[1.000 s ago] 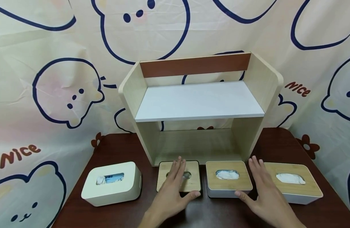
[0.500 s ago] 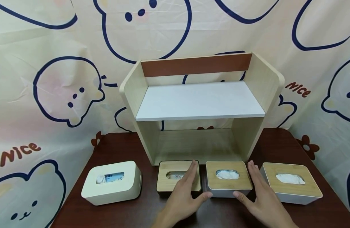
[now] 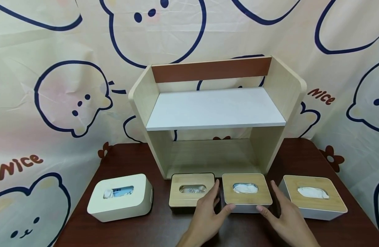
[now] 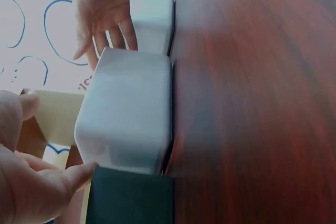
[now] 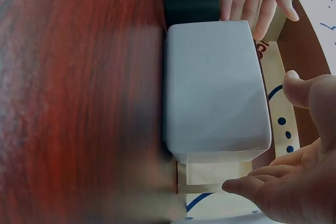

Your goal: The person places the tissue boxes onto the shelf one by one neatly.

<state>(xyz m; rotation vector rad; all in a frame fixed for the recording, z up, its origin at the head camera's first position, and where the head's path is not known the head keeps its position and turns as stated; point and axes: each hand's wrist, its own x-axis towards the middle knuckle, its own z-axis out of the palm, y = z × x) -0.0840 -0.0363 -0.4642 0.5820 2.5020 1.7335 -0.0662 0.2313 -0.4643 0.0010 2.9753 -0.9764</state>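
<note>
Grey box (image 3: 246, 194), wooden lid, white tissue at the slot: on table (image 3: 137, 233), just in front of shelf (image 3: 215, 109), second from right in a row of four. From left: cream box (image 3: 119, 198), well left of grey box; dark box (image 3: 192, 190), touching its left side; left hand (image 3: 208, 214), fingers straight along its left wall, thumb at front corner; right hand (image 3: 285, 214), fingers straight at its right wall, not clamped; wide box (image 3: 314, 202), near on its right.
</note>
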